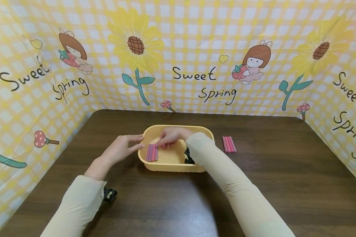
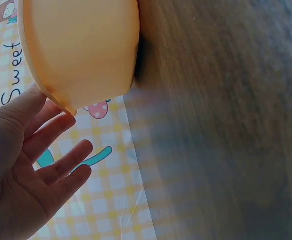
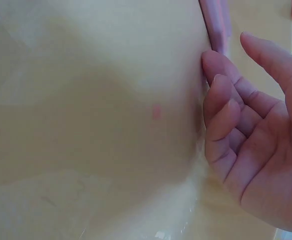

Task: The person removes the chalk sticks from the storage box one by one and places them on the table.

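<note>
A yellow plastic basin (image 1: 175, 167) with rounded ends stands on the dark wooden table. Inside it, against the left end, lies a row of purple and pink chalk-like sticks (image 1: 152, 152). My left hand (image 1: 121, 149) holds the basin's left rim; its other fingers (image 2: 68, 162) spread loosely outside the wall. Reaching into the basin is my right hand (image 1: 171, 136), beside the row. In the right wrist view its fingers (image 3: 220, 112) bend loosely, the thumb stands apart, and one fingertip touches the end of a purplish stick (image 3: 216, 25).
On the table (image 1: 270, 171), right of the basin, lies another row of pink sticks (image 1: 229, 144). A yellow-checked cloth (image 1: 195, 39) hangs behind the table and at both sides. Each wrist carries a small black camera (image 1: 109, 195).
</note>
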`<state>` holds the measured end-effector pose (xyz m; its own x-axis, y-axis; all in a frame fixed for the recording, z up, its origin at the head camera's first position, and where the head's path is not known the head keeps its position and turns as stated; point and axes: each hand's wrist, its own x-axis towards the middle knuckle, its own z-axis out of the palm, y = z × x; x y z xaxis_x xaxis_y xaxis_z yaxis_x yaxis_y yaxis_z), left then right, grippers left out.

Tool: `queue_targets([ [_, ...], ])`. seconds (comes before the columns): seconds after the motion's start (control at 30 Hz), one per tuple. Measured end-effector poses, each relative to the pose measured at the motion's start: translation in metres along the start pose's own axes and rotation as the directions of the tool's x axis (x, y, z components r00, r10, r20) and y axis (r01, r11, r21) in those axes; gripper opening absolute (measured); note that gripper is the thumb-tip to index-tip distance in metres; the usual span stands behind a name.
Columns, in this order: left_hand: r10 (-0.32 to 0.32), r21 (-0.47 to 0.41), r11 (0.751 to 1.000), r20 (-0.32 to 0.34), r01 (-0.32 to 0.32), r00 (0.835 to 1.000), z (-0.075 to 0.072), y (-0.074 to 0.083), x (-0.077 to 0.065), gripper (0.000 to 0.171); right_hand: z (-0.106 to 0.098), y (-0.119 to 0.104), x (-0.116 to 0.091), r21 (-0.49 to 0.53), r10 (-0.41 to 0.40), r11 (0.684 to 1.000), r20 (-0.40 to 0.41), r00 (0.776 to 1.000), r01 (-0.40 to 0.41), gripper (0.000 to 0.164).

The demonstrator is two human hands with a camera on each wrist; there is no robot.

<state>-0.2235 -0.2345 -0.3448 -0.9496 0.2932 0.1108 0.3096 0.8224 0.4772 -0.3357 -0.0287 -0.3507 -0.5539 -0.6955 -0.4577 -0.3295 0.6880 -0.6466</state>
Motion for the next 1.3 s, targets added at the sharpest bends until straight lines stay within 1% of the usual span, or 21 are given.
queue_targets([
  [0.17,-0.002,-0.005,1.0,0.0,0.002,1.0,0.0,0.0,0.0,0.044,0.002,-0.001,0.003,-0.059,-0.009,0.998,-0.02,1.0,0.008,0.034],
  [0.23,-0.003,-0.005,1.0,0.002,0.003,1.0,0.0,0.0,0.0,0.044,0.003,-0.002,0.005,-0.068,-0.009,0.998,-0.032,0.999,0.007,0.034],
  [0.4,-0.007,-0.005,1.0,0.007,0.007,1.0,0.0,0.0,0.001,0.045,0.006,-0.002,0.007,-0.066,0.0,0.998,-0.052,0.999,-0.004,0.036],
  [0.63,-0.01,-0.004,1.0,0.008,0.01,1.0,0.0,0.0,0.001,0.045,0.01,-0.003,0.012,-0.068,0.031,0.997,-0.102,0.994,-0.038,0.036],
  [0.77,-0.011,-0.005,1.0,0.007,0.011,1.0,0.001,0.0,0.001,0.044,0.01,-0.003,0.014,-0.073,0.031,0.997,-0.112,0.993,-0.039,0.035],
  [0.93,-0.014,-0.006,1.0,0.011,0.014,1.0,0.0,0.001,0.001,0.044,0.01,-0.003,0.016,-0.075,0.042,0.996,-0.107,0.993,-0.05,0.032],
  [1.13,-0.017,-0.007,1.0,0.014,0.017,1.0,0.0,0.001,0.0,0.045,0.008,-0.004,0.012,-0.094,0.054,0.994,-0.089,0.995,-0.062,0.032],
  [1.3,-0.017,-0.007,1.0,0.014,0.017,1.0,0.0,0.0,0.0,0.045,0.008,-0.005,0.01,-0.096,0.047,0.994,-0.076,0.996,-0.054,0.032],
])
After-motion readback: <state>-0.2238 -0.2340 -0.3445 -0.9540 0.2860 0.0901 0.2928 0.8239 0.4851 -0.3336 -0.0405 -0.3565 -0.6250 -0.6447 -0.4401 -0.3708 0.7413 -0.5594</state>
